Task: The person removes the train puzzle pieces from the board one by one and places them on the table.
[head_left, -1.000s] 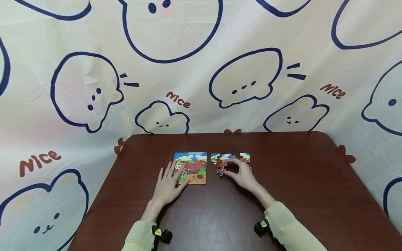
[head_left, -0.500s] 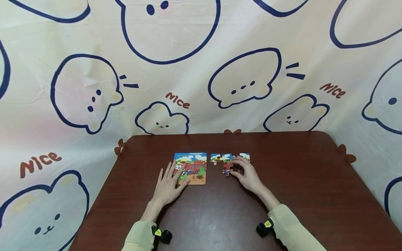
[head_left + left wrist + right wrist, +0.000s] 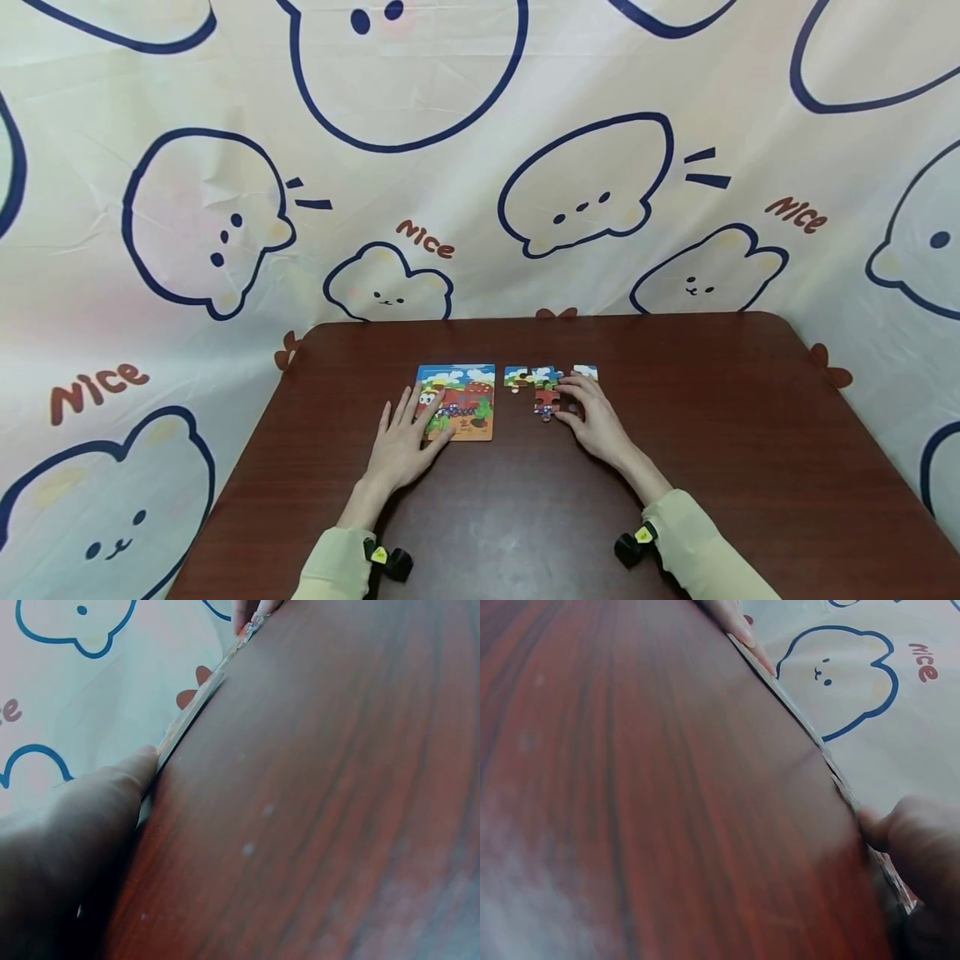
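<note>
In the head view a colourful picture board (image 3: 472, 417) lies on the table, showing a red vehicle under a blue sky. My left hand (image 3: 401, 442) rests on its left side with fingers spread. To the right, a puzzle piece (image 3: 547, 402) sits right below the top middle piece (image 3: 545, 377). The right hand (image 3: 597, 423) holds that lower piece at its right edge, between thumb and curved fingers. Its thumb (image 3: 877, 829) shows low at the table surface in the right wrist view. Part of the pieces beneath this hand is hidden.
A sky piece (image 3: 516, 377) lies at the left of the puzzle group, and another cloud piece (image 3: 585, 370) shows behind the right fingers. The brown table (image 3: 495, 517) ends at a far edge against a patterned cloth (image 3: 480, 192).
My right hand has moved right with the puzzle piece, bringing it from below the gap between pieces to directly under the top middle piece. The left hand stays in place.
</note>
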A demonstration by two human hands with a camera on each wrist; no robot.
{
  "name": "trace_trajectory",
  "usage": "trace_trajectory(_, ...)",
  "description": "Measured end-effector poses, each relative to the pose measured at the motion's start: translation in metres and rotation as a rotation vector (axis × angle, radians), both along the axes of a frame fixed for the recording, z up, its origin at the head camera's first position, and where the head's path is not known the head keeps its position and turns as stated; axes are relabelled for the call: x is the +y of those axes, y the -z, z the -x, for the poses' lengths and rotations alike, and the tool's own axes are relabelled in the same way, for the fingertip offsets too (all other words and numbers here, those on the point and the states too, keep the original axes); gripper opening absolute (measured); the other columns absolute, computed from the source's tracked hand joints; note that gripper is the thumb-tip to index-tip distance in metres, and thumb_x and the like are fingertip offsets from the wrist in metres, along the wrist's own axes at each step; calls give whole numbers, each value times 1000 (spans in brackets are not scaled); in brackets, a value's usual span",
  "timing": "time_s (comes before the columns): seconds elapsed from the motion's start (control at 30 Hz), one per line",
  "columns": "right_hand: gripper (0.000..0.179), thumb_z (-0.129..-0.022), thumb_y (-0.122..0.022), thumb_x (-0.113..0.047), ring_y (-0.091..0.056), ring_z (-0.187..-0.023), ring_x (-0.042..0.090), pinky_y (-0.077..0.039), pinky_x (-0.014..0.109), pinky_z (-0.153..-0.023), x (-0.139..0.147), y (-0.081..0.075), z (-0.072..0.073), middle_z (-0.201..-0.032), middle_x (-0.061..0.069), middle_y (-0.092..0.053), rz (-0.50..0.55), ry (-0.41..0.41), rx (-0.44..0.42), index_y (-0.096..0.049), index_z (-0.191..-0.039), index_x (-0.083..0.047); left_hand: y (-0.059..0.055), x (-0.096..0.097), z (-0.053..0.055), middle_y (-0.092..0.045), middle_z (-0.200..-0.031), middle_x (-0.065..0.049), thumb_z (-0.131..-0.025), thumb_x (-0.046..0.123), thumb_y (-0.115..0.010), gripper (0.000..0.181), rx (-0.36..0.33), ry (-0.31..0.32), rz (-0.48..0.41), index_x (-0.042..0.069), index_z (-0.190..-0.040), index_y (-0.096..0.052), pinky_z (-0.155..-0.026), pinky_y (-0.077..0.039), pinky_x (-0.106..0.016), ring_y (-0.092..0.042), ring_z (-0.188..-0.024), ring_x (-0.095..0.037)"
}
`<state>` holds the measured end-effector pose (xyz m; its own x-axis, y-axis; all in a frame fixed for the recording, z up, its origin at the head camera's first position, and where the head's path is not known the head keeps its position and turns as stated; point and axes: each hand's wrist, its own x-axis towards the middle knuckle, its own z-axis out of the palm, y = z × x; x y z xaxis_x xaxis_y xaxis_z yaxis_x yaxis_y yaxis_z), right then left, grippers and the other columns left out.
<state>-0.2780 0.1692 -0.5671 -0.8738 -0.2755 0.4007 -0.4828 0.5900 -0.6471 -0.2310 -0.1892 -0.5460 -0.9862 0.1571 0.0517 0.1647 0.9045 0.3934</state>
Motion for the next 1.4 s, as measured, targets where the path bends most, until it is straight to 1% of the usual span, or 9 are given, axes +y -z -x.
trace_trajectory(0.3,48,-94,-85,-3,-59,-143,46,-50,65,-117,-4,-4,0,-145,24,-67,33,54,16,-70,-140,2,1,0,1,-16,-187,-13,-108,60,-59,79,0,-2,10,29,-175,-33,-139,-7,-69,-13,-174,-39)
trace_trajectory(0.47,46,-98,-81,-4,-65,-135,43,-57,62,-109,-19,-16,1,-144,23,-68,46,51,7,-68,-142,2,3,-1,1,-18,-186,-13,-106,63,-60,94,5,-27,0,16,-178,-22,-139,-8,-68,-16,-174,-38)
trace_trajectory(0.6,46,-103,-77,-8,-70,-129,39,-60,59,-105,-37,-29,4,-139,20,-71,47,-33,-41,-66,-146,0,5,-1,1,-18,-185,-17,-104,64,-63,105,33,-48,-34,4,-177,-15,-139,-10,-67,-20,-173,-39)
trace_trajectory(0.73,47,-106,-74,-10,-74,-123,36,-62,56,-102,-58,-38,6,-133,19,-76,53,-138,-109,-63,-150,0,6,0,0,-17,-184,-22,-103,65,-63,110,58,-60,-46,-3,-175,-15,-139,-13,-67,-20,-172,-42)
trace_trajectory(0.9,47,-107,-71,-10,-76,-121,33,-61,55,-106,-84,-45,12,-130,17,-79,57,-231,-184,-61,-152,1,8,0,0,-13,-185,-23,-103,66,-63,111,40,-81,-9,-4,-174,-15,-140,-10,-65,-16,-173,-42)
trace_trajectory(1.0,44,-107,-71,-11,-79,-116,32,-63,52,-102,-100,-46,16,-125,16,-81,90,-268,-247,-63,-149,1,8,0,0,-15,-184,-24,-104,67,-62,109,31,-82,11,-5,-174,-17,-140,-10,-65,-16,-173,-42)
trace_trajectory(1.17,35,-108,-71,-14,-80,-107,30,-66,37,-93,-124,-48,24,-117,17,-83,152,-324,-384,-72,-138,3,7,-1,-1,-18,-184,-24,-104,66,-61,108,26,-73,15,-5,-174,-19,-140,-10,-66,-18,-173,-42)
trace_trajectory(1.27,31,-108,-70,-12,-79,-106,29,-65,32,-91,-136,-47,29,-118,18,-82,121,-344,-390,-74,-133,4,7,-1,-1,-17,-184,-23,-104,66,-61,107,23,-71,13,-4,-174,-19,-140,-10,-65,-17,-173,-41)
trace_trajectory(1.4,26,-108,-68,-10,-78,-108,30,-66,38,-93,-149,-45,32,-120,18,-80,69,-338,-370,-76,-129,3,7,-1,0,-17,-184,-23,-105,67,-60,107,19,-69,19,-4,-174,-19,-140,-10,-65,-17,-173,-40)
